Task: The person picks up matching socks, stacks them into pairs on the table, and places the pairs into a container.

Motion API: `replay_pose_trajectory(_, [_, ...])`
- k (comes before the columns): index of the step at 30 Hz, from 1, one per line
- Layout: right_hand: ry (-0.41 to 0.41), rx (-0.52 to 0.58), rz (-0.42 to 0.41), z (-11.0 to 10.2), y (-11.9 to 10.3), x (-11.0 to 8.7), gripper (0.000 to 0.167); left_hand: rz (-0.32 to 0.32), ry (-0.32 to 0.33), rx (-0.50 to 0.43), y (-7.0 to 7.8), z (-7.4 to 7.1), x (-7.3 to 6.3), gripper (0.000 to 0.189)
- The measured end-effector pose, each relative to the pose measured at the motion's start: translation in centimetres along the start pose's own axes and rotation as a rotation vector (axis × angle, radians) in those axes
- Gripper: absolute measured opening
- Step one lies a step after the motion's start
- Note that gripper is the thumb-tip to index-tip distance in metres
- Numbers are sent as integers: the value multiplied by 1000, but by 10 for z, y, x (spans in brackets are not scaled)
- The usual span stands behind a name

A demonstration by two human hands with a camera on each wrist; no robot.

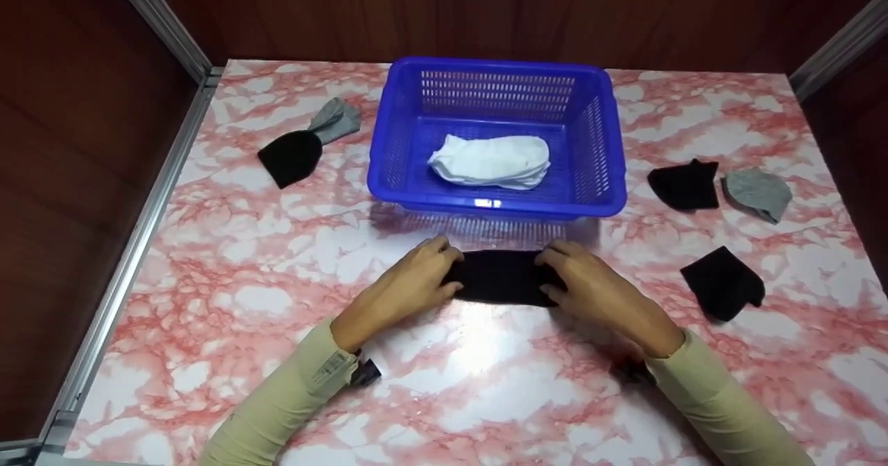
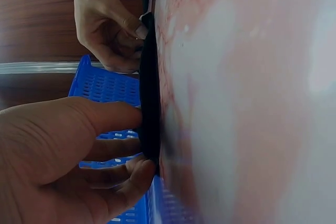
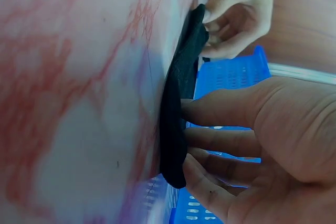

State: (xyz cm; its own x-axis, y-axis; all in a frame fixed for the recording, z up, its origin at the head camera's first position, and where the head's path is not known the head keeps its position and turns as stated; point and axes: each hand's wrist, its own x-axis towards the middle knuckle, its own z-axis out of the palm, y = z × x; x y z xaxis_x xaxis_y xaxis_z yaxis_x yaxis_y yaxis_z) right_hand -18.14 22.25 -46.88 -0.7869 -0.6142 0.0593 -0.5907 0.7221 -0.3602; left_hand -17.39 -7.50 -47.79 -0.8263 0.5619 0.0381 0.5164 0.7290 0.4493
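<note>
A black sock [image 1: 501, 277] lies flat and lengthwise across the table, just in front of the basket. My left hand [image 1: 423, 275] holds its left end, with the thumb at the near edge and the fingers at the far edge. At the other end my right hand [image 1: 590, 279] grips the cloth in the same way. The left wrist view shows bent fingers [image 2: 139, 179] against the dark cloth [image 2: 150, 93]. From the right wrist, the sock [image 3: 176, 114] looks slightly raised and rumpled along its edge.
Behind the sock stands a blue basket [image 1: 496, 206] with a stack of white socks [image 1: 492, 161] inside. To its left lie a black sock [image 1: 291, 157] and a grey one [image 1: 336, 121]. Two black socks [image 1: 687, 185] [image 1: 723, 284] and a grey sock [image 1: 757, 192] lie on the right.
</note>
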Motion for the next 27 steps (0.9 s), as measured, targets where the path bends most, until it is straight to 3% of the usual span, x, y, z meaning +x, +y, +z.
replay_pose_trajectory(7, [-5,-32,-38,-5,0,-1,31,22,0,102,4,-2,2,37])
replay_pose_trajectory(11, [21,-35,-70,-13,-1,-2,29,52,64,148,7,-7,1,35])
replay_pose_trajectory(17, [144,-70,-201,-27,0,-10,20,112,185,107,11,-29,3,36])
replay_pose_trajectory(27, [125,-19,-75,-60,11,-40,35,173,417,26,3,-61,20,32])
